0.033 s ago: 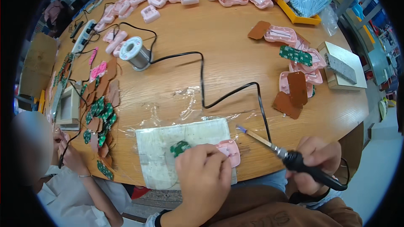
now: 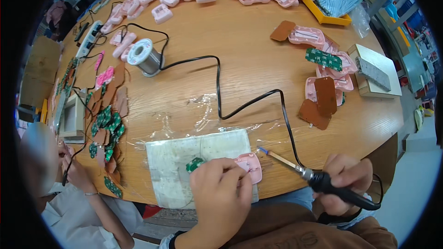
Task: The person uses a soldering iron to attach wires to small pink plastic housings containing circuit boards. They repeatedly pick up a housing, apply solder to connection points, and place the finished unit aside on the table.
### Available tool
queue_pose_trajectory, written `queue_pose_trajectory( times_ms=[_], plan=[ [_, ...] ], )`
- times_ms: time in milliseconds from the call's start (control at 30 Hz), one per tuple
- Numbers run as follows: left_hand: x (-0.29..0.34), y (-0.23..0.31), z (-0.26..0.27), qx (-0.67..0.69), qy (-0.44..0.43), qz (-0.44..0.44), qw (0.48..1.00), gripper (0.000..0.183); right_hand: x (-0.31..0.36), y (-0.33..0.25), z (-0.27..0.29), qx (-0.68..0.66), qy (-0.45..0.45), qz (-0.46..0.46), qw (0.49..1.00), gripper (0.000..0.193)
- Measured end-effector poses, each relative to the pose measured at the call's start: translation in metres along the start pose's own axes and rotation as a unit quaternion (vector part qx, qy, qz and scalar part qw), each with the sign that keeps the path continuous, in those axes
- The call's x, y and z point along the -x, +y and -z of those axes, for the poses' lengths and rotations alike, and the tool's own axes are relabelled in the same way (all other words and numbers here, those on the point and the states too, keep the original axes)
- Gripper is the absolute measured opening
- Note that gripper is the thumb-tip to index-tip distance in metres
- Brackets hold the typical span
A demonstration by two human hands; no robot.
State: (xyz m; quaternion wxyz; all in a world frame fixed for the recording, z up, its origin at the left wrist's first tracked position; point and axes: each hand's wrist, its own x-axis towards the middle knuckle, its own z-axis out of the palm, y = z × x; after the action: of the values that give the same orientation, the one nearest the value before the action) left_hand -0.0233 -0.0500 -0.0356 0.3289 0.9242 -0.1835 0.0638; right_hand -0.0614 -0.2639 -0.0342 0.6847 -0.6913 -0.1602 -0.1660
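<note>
Grip: your right hand (image 2: 346,182) holds a black-handled soldering iron (image 2: 328,185); your left hand (image 2: 219,186) curls downward, its hold hidden.
Pink plastic shell (image 2: 252,167): beside your left fingers, at the right edge of the white rectangular mat (image 2: 167,168).
Green circuit board (image 2: 194,164): over the mat, partly behind your left hand.
Silver wire spool (image 2: 152,64): beyond, on the wooden table (image 2: 263,60).

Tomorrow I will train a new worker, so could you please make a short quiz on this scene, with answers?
1. Which of the camera wearer's hands holds the soldering iron?
2. True or false: the solder spool is farther from the wearer than the white mat.
3. The circuit board next to the left hand is: a) green, b) blue, c) yellow.

Key: 1. The right hand. 2. True. 3. a, green.
</note>
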Motion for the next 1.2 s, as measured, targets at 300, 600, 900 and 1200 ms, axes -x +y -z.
queue_pose_trajectory(
  times_ms=[300, 600, 900, 1200],
  plan=[
    [0.000, 0.001, 0.004, 0.073, -0.063, 0.088, 0.991, 0.012, 0.014, 0.001, 0.016, 0.123, -0.138, -0.018, 0.983, 0.029],
    [-0.007, 0.001, 0.009, 0.060, -0.054, 0.065, 0.995, 0.010, -0.002, 0.005, 0.008, 0.118, -0.184, -0.010, 0.976, 0.025],
    [-0.010, 0.002, 0.011, 0.069, -0.065, 0.081, 0.992, 0.007, -0.006, 0.004, 0.016, 0.122, -0.151, -0.012, 0.981, 0.025],
    [-0.011, 0.003, 0.012, 0.067, -0.075, 0.092, 0.991, 0.006, -0.007, 0.007, 0.015, 0.116, -0.158, -0.001, 0.981, 0.024]
  ],
)
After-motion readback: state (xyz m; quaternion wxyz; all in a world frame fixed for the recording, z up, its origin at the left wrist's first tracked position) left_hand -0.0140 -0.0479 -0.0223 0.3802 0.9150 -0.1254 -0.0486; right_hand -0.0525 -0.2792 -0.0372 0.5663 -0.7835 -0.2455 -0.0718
